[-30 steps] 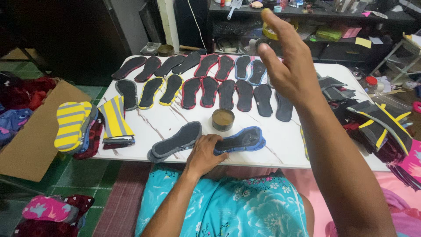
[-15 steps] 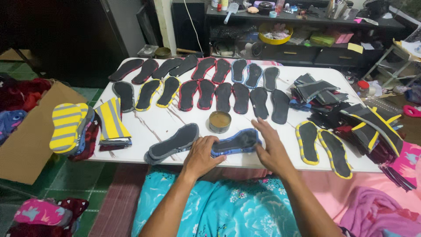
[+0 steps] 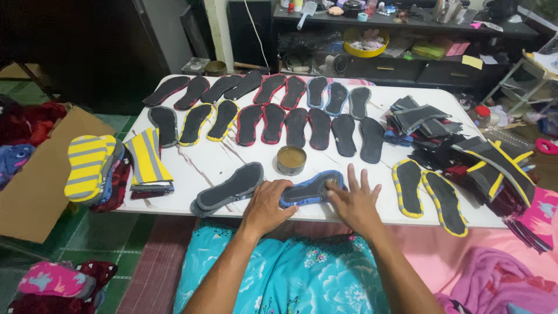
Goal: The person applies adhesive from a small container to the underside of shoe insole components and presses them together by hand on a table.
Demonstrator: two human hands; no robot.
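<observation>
Both your hands lie flat on the blue-edged insole (image 3: 308,189) — left hand (image 3: 268,206) pressing its heel end, right hand (image 3: 354,202) fingers spread over its toe — near the small round tin (image 3: 290,160).

Bare white table (image 3: 203,166) lies open left of the round tin (image 3: 290,160), between the striped stack (image 3: 148,160) and the grey sole (image 3: 229,189). Far across, two rows of soles (image 3: 273,113) block passage. Right, the yellow-edged pair (image 3: 427,195) and piled strips (image 3: 465,151) crowd the edge.
</observation>
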